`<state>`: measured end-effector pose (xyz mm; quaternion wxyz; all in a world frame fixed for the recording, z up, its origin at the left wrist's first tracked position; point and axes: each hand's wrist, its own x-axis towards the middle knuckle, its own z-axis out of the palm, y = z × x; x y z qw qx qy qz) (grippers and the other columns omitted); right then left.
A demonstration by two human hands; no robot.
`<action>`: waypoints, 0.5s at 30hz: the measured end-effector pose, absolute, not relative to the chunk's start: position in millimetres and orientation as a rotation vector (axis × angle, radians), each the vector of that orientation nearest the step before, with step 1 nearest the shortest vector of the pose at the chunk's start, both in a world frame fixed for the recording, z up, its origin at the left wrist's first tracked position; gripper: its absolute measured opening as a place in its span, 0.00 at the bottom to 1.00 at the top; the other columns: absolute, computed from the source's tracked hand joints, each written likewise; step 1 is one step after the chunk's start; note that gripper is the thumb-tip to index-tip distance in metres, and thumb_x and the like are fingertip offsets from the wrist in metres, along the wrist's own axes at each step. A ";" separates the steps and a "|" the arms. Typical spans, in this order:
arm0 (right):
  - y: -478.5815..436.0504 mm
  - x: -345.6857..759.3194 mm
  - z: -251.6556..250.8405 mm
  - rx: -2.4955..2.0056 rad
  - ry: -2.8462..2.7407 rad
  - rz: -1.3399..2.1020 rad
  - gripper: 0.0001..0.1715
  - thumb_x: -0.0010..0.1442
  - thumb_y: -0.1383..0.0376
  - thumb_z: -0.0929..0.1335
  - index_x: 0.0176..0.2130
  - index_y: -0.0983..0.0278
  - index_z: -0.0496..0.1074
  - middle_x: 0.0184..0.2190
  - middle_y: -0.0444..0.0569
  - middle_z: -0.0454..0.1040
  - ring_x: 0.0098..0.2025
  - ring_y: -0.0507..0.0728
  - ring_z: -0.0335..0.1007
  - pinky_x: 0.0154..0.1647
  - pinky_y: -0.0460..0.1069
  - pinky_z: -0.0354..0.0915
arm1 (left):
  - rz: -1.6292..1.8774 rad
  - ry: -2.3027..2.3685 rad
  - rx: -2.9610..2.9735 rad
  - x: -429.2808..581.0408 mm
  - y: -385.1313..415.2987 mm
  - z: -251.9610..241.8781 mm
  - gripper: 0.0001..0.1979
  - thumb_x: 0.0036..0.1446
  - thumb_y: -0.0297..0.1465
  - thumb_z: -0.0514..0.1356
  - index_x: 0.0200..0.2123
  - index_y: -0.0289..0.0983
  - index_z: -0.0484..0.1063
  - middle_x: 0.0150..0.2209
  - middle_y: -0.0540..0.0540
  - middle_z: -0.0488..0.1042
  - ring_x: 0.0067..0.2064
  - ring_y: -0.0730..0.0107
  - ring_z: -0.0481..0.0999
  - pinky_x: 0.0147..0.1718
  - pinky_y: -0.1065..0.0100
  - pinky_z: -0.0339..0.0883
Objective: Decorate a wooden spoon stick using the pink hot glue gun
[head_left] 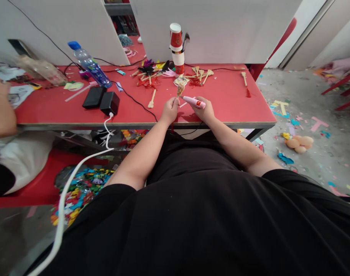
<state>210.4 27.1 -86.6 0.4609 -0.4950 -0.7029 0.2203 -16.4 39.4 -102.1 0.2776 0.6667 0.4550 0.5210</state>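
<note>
My left hand is closed in a pinch around the lower end of a small decorated wooden hairpin; its broad brownish head points away from me. Closed around a pink glue pen, my right hand holds its tip close to the hairpin, just beside my left fingertips. Whether tip and hairpin touch I cannot tell. Behind the hairpin lies a small pale round dish. A single plain wooden hairpin rests left of my hands. Several more wooden hairpins with red tassels lie beyond them.
Stacked paper cups stand at the back of the red table. To the left are a leaning plastic bottle, a black adapter with a white cable, and a co-worker's arm. Coloured scraps litter the floor.
</note>
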 end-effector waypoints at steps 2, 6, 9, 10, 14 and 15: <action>27.7 210.7 -87.4 -1.184 -1.726 0.540 0.18 0.68 0.47 0.73 0.37 0.58 0.74 0.32 0.46 0.79 0.35 0.60 0.76 0.41 0.55 0.73 | 1.400 1.219 1.797 -16.6 39.5 -102.3 0.38 0.71 0.71 0.52 0.33 0.43 0.69 0.30 0.48 0.66 0.35 0.61 0.69 0.42 0.58 0.66; 30.2 211.4 -89.3 -1.185 -1.722 0.524 0.20 0.69 0.46 0.73 0.35 0.57 0.71 0.30 0.46 0.76 0.34 0.60 0.74 0.40 0.55 0.73 | 1.384 1.224 1.834 -17.6 39.0 -102.3 0.36 0.73 0.69 0.52 0.34 0.42 0.70 0.29 0.48 0.68 0.35 0.61 0.71 0.41 0.57 0.68; 32.3 211.9 -91.1 -1.191 -1.714 0.528 0.19 0.69 0.48 0.73 0.35 0.57 0.70 0.30 0.45 0.74 0.34 0.60 0.73 0.39 0.55 0.72 | 1.375 1.248 1.848 -17.8 38.1 -101.9 0.35 0.74 0.67 0.52 0.34 0.42 0.70 0.29 0.48 0.68 0.34 0.61 0.72 0.41 0.57 0.68; 32.9 211.9 -91.8 -1.191 -1.709 0.527 0.18 0.69 0.49 0.73 0.35 0.57 0.70 0.30 0.45 0.74 0.34 0.60 0.73 0.38 0.55 0.71 | 1.373 1.255 1.849 -17.8 37.7 -101.7 0.35 0.74 0.67 0.53 0.34 0.42 0.70 0.29 0.48 0.69 0.34 0.61 0.72 0.41 0.57 0.68; 34.7 211.8 -94.7 -1.180 -1.691 0.528 0.16 0.68 0.52 0.72 0.35 0.56 0.68 0.30 0.45 0.72 0.33 0.60 0.72 0.38 0.55 0.70 | 1.366 1.261 1.852 -17.7 36.6 -100.7 0.33 0.75 0.66 0.54 0.34 0.43 0.70 0.29 0.48 0.69 0.34 0.60 0.72 0.41 0.56 0.68; 35.1 211.7 -95.3 -1.179 -1.687 0.531 0.16 0.68 0.52 0.72 0.35 0.56 0.67 0.30 0.45 0.71 0.33 0.59 0.72 0.38 0.55 0.70 | 1.363 1.258 1.852 -17.7 36.3 -100.3 0.33 0.75 0.66 0.54 0.34 0.43 0.70 0.29 0.47 0.69 0.34 0.60 0.71 0.41 0.56 0.68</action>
